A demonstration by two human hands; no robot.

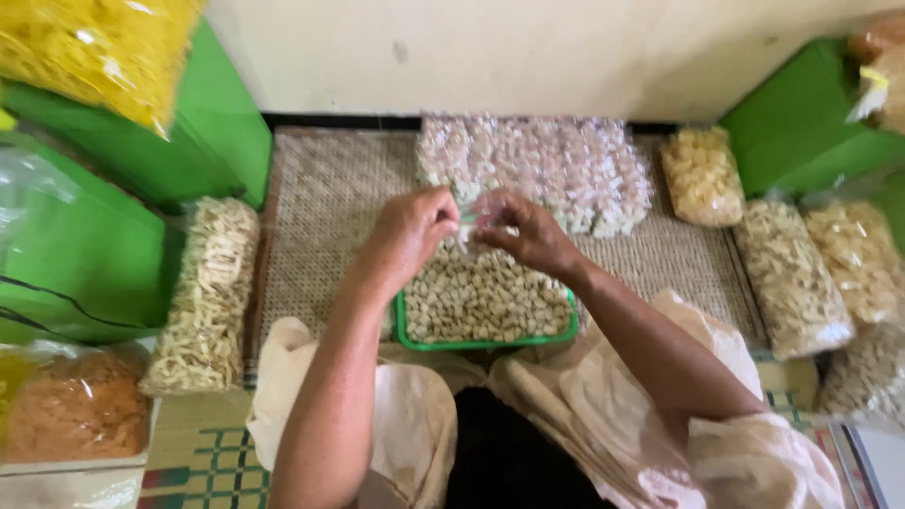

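Woven mat: a tan mat point(330, 217) covers the floor and carries everything; the green tray point(485, 337) is the landmark for all places below.
Tray contents: pale, cube-shaped snack pieces point(481, 297) heaped level with the rim.
Left hand: the left hand point(410, 231) hangs just above the tray's far edge, fingers pinched on one side of a small clear bag point(471, 231).
Right hand: the right hand point(528, 231) sits above the same edge, thumb and fingers clenched on the bag's other side.
Grip state: both closed on the bag — neither released.
Bag position: between the two grips, touching both, over the far rim of the tray; its contents are blurred and cannot be judged.
Step in hand: by my judgement the bag's mouth is being worked between the fingertips.
Doing it well: keep the mouth gathered evenly, hold the bag over the tray so stray pieces drop back in, and pinch close to the fill — a loose neck would spill.
Beyond the tray: a stack of filled small packets point(537, 170), against the wall.
Left of the tray: a long bag of stick-shaped crisps point(203, 292), and further out a bag of orange snacks point(75, 405).
Right of the tray: several bags of pale crackers point(792, 278), well apart from the hands.
Outer flanks: green boxes point(217, 123) on either side.
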